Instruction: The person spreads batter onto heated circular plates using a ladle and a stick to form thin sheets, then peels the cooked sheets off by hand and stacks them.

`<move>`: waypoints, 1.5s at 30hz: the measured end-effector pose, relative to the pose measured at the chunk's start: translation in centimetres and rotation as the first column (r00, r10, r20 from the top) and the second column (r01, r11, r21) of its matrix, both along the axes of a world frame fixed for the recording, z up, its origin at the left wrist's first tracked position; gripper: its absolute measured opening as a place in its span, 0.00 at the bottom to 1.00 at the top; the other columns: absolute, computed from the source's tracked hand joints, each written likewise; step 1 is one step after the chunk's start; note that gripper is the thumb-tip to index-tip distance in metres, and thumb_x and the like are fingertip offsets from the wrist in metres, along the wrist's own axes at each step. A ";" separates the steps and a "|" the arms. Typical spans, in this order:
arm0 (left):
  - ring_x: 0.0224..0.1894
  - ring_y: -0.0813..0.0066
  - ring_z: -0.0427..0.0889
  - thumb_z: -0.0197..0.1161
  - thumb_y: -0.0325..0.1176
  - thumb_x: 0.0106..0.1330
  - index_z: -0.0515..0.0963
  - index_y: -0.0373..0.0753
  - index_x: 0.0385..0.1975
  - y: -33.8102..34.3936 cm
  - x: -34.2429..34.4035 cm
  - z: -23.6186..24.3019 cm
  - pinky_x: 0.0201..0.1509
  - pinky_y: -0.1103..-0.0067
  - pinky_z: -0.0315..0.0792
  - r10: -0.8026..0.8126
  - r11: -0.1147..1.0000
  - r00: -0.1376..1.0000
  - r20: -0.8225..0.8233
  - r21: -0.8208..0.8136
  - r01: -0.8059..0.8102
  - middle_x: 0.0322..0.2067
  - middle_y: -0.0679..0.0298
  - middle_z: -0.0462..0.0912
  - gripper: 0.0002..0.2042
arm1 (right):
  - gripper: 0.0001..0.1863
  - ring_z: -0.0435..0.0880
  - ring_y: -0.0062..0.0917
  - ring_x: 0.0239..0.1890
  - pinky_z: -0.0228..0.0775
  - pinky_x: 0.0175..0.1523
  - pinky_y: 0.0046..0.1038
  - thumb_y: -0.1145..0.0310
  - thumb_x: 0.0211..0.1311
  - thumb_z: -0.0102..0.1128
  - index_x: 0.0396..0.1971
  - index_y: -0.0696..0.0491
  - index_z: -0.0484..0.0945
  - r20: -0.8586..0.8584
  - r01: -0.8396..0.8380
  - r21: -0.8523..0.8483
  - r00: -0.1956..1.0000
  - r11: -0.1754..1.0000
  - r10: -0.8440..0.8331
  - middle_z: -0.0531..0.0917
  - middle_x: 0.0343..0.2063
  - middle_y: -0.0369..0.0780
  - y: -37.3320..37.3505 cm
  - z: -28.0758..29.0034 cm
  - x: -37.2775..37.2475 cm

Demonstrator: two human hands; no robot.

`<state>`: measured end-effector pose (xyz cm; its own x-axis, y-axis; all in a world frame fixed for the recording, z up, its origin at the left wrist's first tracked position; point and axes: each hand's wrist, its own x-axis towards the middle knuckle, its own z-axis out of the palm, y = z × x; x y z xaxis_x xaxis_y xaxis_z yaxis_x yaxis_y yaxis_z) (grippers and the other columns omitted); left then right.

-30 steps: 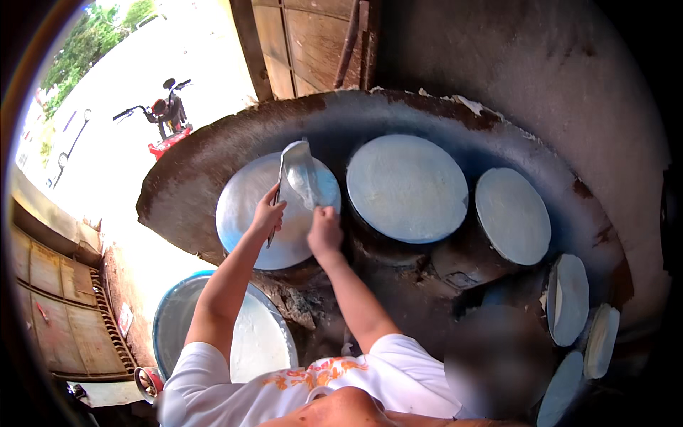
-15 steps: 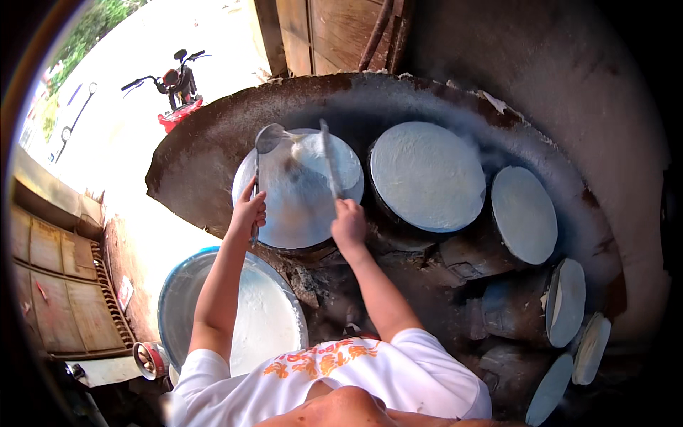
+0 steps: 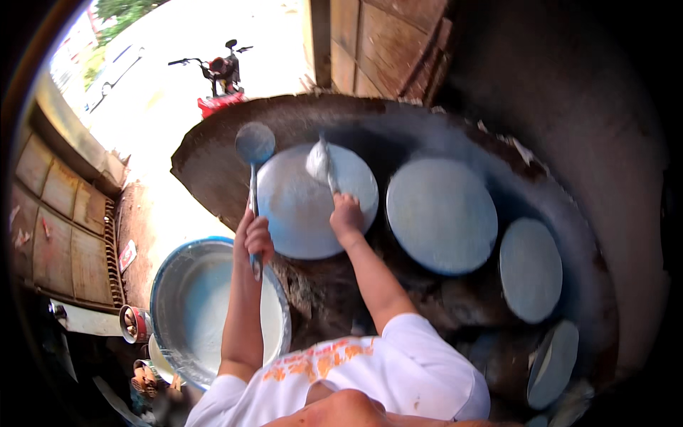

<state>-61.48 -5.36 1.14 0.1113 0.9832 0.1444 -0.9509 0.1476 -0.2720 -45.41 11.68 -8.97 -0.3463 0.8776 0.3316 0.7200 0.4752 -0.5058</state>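
My left hand is closed around the handle of a metal ladle, whose round bowl is raised beside the far left edge of a round griddle. My right hand grips a long narrow spatula over that same griddle. A lump of white batter clings around the spatula's far part; motion blurs its tip. Below my left forearm stands a wide blue-rimmed basin holding white batter.
A second griddle and a third griddle curve away on the right, with another tilted disc lower down. A sooty curved metal shield stands behind them. A red tin sits left of the basin; a red motorbike is outside.
The ladle has moved off the griddle to its left side. The spatula has gathered batter into a lump, and the griddle surface looks barer. The view has turned slightly.
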 end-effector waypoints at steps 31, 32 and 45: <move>0.09 0.89 0.54 0.50 0.29 0.70 0.59 0.61 0.63 -2.2 5.2 2.6 0.09 0.91 0.50 0.266 0.604 0.391 -0.881 -0.163 -0.780 0.17 0.72 0.57 0.24 | 0.11 0.76 0.38 0.39 0.72 0.44 0.37 0.77 0.41 0.56 0.26 0.47 0.82 -0.033 -0.682 0.055 0.729 0.729 0.684 0.80 0.29 0.38 13.4 -0.6 -0.3; 0.09 0.89 0.54 0.50 0.29 0.70 0.59 0.61 0.63 -2.0 4.2 2.6 0.09 0.91 0.50 0.266 0.588 0.372 -0.890 -0.156 -0.794 0.17 0.72 0.57 0.24 | 0.11 0.76 0.38 0.39 0.72 0.44 0.37 0.77 0.41 0.56 0.26 0.47 0.82 -0.050 -0.694 0.060 0.715 0.717 0.697 0.80 0.29 0.38 12.7 0.4 -1.9; 0.10 0.90 0.54 0.49 0.28 0.70 0.59 0.62 0.63 -3.0 3.7 3.3 0.08 0.92 0.50 0.289 0.526 0.362 -0.886 -0.168 -0.833 0.18 0.72 0.59 0.24 | 0.12 0.80 0.37 0.35 0.72 0.43 0.33 0.78 0.40 0.62 0.29 0.51 0.83 -0.125 -0.913 0.038 0.398 0.405 0.909 0.83 0.30 0.40 10.5 1.5 -1.5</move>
<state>-57.73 -8.33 4.47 -0.7189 0.6651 -0.2018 -0.5805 -0.4148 0.7007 -46.88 22.18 -7.43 -0.9111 0.0740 0.4055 -0.1907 0.7966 -0.5737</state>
